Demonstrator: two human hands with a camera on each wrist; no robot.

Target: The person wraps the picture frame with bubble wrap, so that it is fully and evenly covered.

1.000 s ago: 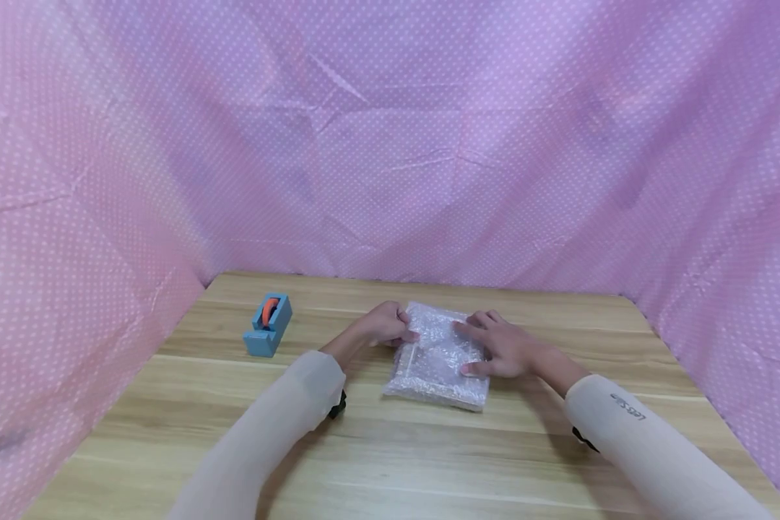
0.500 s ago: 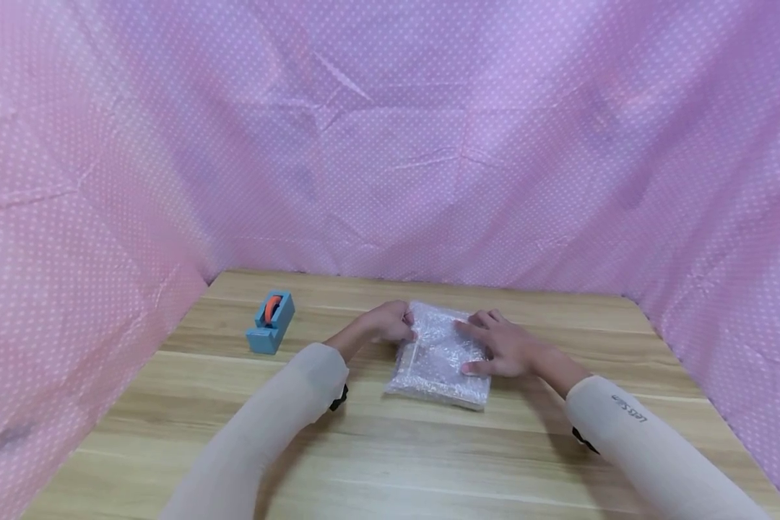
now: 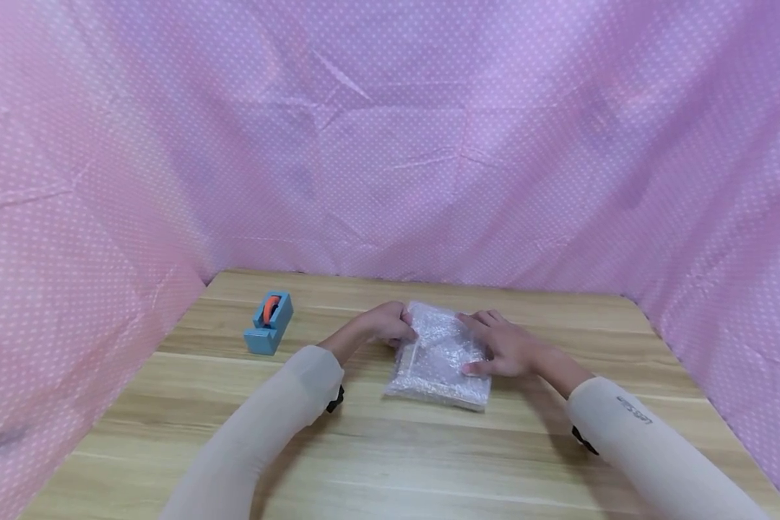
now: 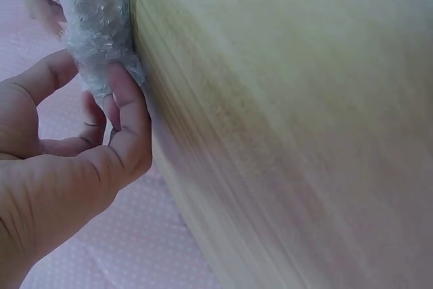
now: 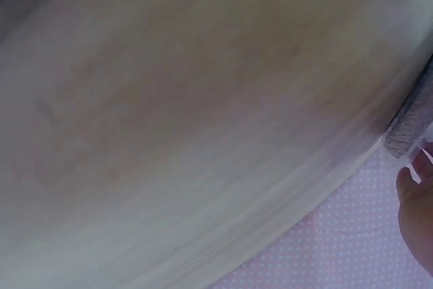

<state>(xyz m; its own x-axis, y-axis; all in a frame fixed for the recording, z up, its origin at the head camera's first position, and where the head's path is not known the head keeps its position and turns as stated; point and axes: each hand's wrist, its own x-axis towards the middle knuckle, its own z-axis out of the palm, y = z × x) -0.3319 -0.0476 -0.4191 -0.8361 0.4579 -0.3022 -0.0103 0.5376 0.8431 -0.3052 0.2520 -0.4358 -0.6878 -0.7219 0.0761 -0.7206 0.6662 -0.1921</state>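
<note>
A flat, rectangular package in clear bubble wrap [image 3: 437, 365] lies on the wooden table between both hands. My left hand [image 3: 390, 323] holds its far left edge; in the left wrist view the curled fingers and thumb [image 4: 54, 76] pinch the wrap's corner [image 4: 101, 49] from both sides. My right hand [image 3: 505, 347] rests with spread fingers on the package's right side, thumb toward the near part and the other fingers over the far right edge. Only part of the right hand [image 5: 419, 208] shows in the right wrist view, beside the package's end. What the wrap encloses is blurred by the bubbles.
A blue tape dispenser [image 3: 269, 323] with an orange roll stands left of the hands, toward the back of the table. The wooden tabletop [image 3: 390, 462] reaches pink polka-dot cloth [image 3: 390, 180] hanging at the back and sides.
My left fingers have shifted slightly along the package's left edge. My right index finger has drawn back a little toward the far right edge. The package stays in place.
</note>
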